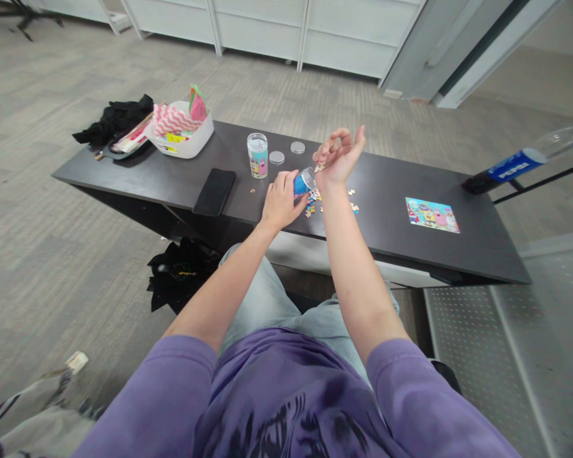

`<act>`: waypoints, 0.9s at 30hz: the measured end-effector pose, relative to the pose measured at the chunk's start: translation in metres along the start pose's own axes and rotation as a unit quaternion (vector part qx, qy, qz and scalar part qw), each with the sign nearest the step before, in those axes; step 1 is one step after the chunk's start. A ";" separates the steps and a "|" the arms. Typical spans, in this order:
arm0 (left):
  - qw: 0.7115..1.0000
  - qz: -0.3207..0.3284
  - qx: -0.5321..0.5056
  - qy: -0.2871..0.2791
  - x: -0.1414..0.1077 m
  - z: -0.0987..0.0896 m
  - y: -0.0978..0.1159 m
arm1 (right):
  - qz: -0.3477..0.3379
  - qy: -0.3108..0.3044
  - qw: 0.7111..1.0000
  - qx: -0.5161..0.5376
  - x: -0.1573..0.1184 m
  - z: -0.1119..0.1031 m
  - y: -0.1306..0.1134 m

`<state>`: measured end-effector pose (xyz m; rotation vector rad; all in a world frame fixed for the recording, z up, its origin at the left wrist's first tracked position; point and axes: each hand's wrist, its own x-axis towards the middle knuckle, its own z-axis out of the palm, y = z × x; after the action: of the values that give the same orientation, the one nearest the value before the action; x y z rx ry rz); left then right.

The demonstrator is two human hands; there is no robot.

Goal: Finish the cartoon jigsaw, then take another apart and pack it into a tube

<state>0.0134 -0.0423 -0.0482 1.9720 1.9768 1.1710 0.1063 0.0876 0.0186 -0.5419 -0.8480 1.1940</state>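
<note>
My left hand (281, 200) is wrapped round a small clear jar (303, 182) with a blue label, tilted so its mouth points right. Beside that mouth, my right hand (339, 156) is raised with the palm turned up and the fingers loosely curled and apart. A few jigsaw pieces (319, 168) lie against the base of its palm. Below both hands, more jigsaw pieces (310, 208) are scattered on the dark table (386, 184), partly hidden by my right wrist. A second clear jar (258, 156) with a cartoon label stands upright to the left, near two round metal lids (277, 158).
A black phone (214, 192) lies left of my left hand. Farther left are a white basket (191, 145) and black cloth (117, 117). On the right lie a cartoon picture card (432, 215) and a tilted Pepsi bottle (510, 166). A black bag (181, 273) sits below the table.
</note>
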 end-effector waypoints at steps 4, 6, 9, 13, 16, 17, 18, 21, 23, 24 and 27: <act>1.000 0.000 0.002 -0.007 0.000 -0.001 0.002 | -0.014 -0.038 0.999 -0.006 -0.004 -0.003 -0.003; 1.000 -0.001 0.003 -0.008 0.000 -0.001 0.002 | -0.021 -0.054 0.998 -0.025 -0.007 -0.004 -0.007; 1.000 -0.001 0.003 -0.009 0.001 -0.001 0.001 | -0.031 -0.071 0.995 -0.067 -0.014 -0.002 -0.018; 1.000 -0.001 0.003 -0.007 0.001 0.000 0.000 | -0.033 -0.084 0.990 -0.107 -0.021 0.004 -0.032; 1.000 0.000 0.000 -0.002 0.002 0.000 -0.002 | -0.037 -0.073 0.991 -0.104 -0.021 0.004 -0.033; 1.000 0.000 0.000 -0.001 0.002 0.001 -0.002 | -0.034 -0.067 0.992 -0.102 -0.020 0.004 -0.032; 1.000 0.001 -0.001 0.001 0.002 0.001 -0.003 | -0.031 -0.062 0.993 -0.098 -0.019 0.003 -0.029; 1.000 0.002 -0.003 0.003 0.002 0.002 -0.004 | -0.030 -0.055 0.994 -0.085 -0.019 0.000 -0.018; 1.000 0.001 -0.003 0.003 0.002 0.003 -0.004 | -0.035 -0.051 0.994 -0.088 -0.021 0.000 -0.012; 1.000 0.000 -0.002 0.003 0.002 0.003 -0.004 | -0.035 -0.047 0.994 -0.096 -0.022 0.001 -0.010; 1.000 -0.002 0.000 0.003 0.002 0.002 -0.003 | -0.028 -0.025 0.993 -0.112 -0.027 0.006 -0.010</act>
<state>0.0117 -0.0393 -0.0507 1.9649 1.9827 1.1777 0.1035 0.0582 0.0220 -0.6676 -1.0403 1.0703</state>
